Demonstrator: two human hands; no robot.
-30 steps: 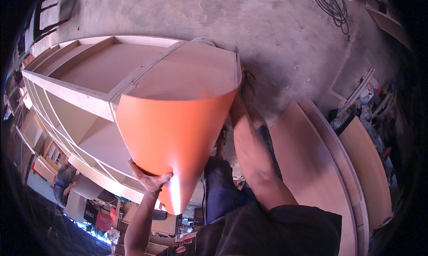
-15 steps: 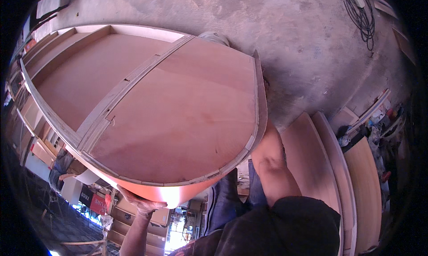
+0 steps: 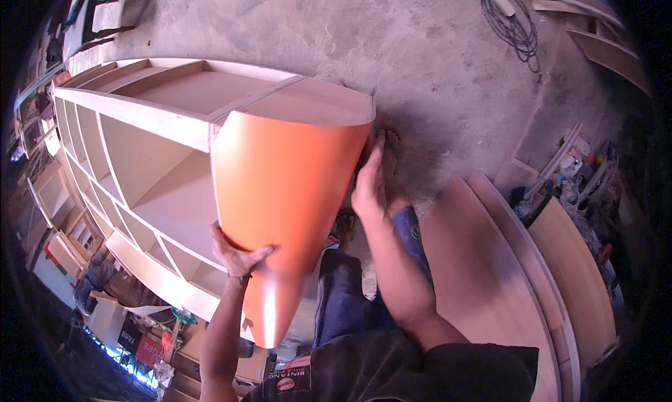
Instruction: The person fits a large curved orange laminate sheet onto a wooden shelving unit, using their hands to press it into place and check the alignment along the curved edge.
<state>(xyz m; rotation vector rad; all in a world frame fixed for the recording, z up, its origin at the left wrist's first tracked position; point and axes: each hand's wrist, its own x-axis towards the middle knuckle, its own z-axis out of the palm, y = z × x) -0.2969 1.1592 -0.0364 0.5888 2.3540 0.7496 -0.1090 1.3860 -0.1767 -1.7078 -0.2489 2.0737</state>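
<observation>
A large wooden cabinet frame (image 3: 143,115) with a rounded end stands on the floor in front of me. An orange glossy sheet (image 3: 294,185) wraps round that curved end, below the pale top panel (image 3: 318,97). My left hand (image 3: 236,254) grips the sheet's left edge, its thumb on the orange face and its fingers bent round the edge beside the open compartments. At the sheet's right edge, my right hand (image 3: 369,185) lies along the side with fingers stretched out and pointing away from me. The far side of the sheet is hidden.
Curved wooden panels (image 3: 483,262) lean in a stack at my right. A coiled black cable (image 3: 514,24) lies on the concrete floor (image 3: 434,73) at the far right. Scrap and offcuts (image 3: 584,164) are piled behind the panels. At the lower left, another person's leg (image 3: 91,283) shows.
The cabinet has tipped away from me, so its orange end and open compartments now show. My left hand has come up to the sheet's left edge. The right hand, hidden before, is visible.
</observation>
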